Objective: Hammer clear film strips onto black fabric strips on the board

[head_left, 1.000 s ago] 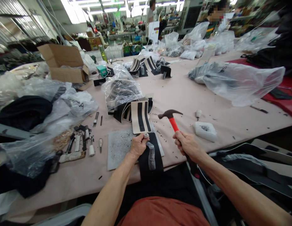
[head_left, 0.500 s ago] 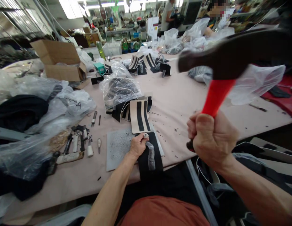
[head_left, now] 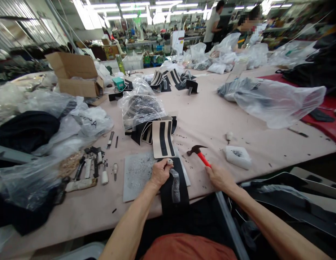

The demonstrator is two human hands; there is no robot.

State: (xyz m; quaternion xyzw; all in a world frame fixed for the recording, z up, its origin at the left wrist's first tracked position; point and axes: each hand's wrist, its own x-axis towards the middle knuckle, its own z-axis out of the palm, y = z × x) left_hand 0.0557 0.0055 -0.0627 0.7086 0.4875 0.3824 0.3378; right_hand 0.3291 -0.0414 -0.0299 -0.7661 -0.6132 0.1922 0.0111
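My left hand (head_left: 160,172) is closed around a hand punch (head_left: 170,162), of which only the pale round top shows; its tip is hidden. Beneath it lies a black strip (head_left: 181,177) with a plastic-wrapped grey handle (head_left: 175,186) on it. The strip overlaps a grey board (head_left: 135,177) covered in dark specks. In my right hand (head_left: 219,177) is a claw hammer (head_left: 199,154) with a red handle and dark head. It is low over the table, right of the board and apart from the punch. A cream panel with black stripes (head_left: 160,141) lies just beyond my left hand.
Hand tools (head_left: 96,162) and a small white-handled tool (head_left: 115,171) lie to the left. Plastic-covered panels (head_left: 144,104) are stacked ahead. A white tub (head_left: 238,157) with dark bits stands at right, near a large plastic bag (head_left: 276,101). A cardboard box (head_left: 78,86) sits back left.
My right hand has come down and away from the camera, bringing the hammer from high up to near the table. The left hand keeps its hold on the punch.
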